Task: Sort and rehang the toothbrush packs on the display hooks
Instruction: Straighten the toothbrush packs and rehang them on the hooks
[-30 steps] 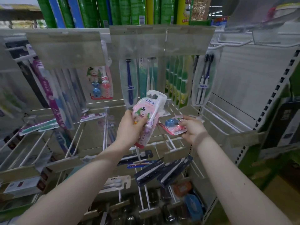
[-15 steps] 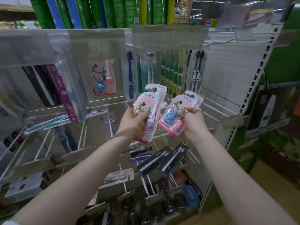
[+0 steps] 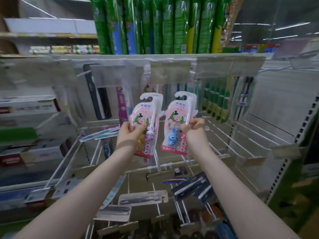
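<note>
- My left fingers (image 3: pixel 138 130) pinch the purple-bunny pack (image 3: pixel 148 116) mid-height; my right fingers (image 3: pixel 189 126) pinch the blue-bunny pack (image 3: pixel 179 114).
- Both stand upright, side by side, hanger holes on top.
- A blurred matching pack (image 3: pixel 146 87) hangs farther back, above my left one, so I judge the left nearer.

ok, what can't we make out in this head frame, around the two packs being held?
All head view:
- Left pack: lower left corner hidden by the left hand gripping it.
- Right pack: middle covered by the right hand.
- Price tags on the top rail: motion-blurred, unreadable.
- Pink pack hanging behind: mostly hidden by a tag and the left pack.
- Dark items at the bottom edge: cut off, blurred.
</note>
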`<state>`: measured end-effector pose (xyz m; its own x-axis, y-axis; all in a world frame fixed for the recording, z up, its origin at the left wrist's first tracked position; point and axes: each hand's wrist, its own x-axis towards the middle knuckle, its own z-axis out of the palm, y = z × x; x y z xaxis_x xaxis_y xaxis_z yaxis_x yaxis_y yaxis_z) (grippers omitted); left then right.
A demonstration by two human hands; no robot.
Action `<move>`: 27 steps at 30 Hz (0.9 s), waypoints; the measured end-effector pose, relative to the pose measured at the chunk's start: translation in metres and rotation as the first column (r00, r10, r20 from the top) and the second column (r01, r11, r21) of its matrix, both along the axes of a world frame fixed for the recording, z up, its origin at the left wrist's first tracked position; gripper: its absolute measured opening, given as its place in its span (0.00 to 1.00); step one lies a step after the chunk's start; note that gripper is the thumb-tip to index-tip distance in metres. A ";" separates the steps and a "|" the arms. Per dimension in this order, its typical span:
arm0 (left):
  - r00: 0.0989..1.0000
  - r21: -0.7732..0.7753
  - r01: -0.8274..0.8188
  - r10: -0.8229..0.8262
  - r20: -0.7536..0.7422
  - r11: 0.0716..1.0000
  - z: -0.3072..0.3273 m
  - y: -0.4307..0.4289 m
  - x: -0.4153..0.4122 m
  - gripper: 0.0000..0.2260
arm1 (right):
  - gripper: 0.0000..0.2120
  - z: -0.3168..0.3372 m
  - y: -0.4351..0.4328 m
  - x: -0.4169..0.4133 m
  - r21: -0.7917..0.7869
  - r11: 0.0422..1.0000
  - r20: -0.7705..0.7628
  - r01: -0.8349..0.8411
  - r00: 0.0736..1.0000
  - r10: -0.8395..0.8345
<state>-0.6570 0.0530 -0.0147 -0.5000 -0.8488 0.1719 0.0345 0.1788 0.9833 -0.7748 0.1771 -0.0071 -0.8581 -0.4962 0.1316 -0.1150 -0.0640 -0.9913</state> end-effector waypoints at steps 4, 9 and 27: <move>0.999 0.040 -0.040 0.041 -0.024 0.998 0.005 -0.008 0.013 0.12 | 0.15 0.010 -0.013 0.012 0.007 0.999 -0.047 -0.047 0.998 0.047; 0.996 0.069 -0.065 0.069 -0.064 0.996 0.009 -0.008 0.018 0.14 | 0.19 0.014 -0.022 0.012 -0.018 0.999 -0.050 -0.035 0.998 0.034; 0.949 0.026 -0.126 0.128 -0.287 0.992 0.020 -0.010 -0.007 0.09 | 0.29 0.041 -0.031 -0.016 -0.183 0.977 -0.161 -0.114 0.983 0.085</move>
<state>-0.6637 0.0432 0.0058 -0.3182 -0.9039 0.2858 0.2931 0.1929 0.9364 -0.7913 0.1456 0.0338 -0.7685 -0.5312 0.3567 -0.2467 -0.2683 -0.9312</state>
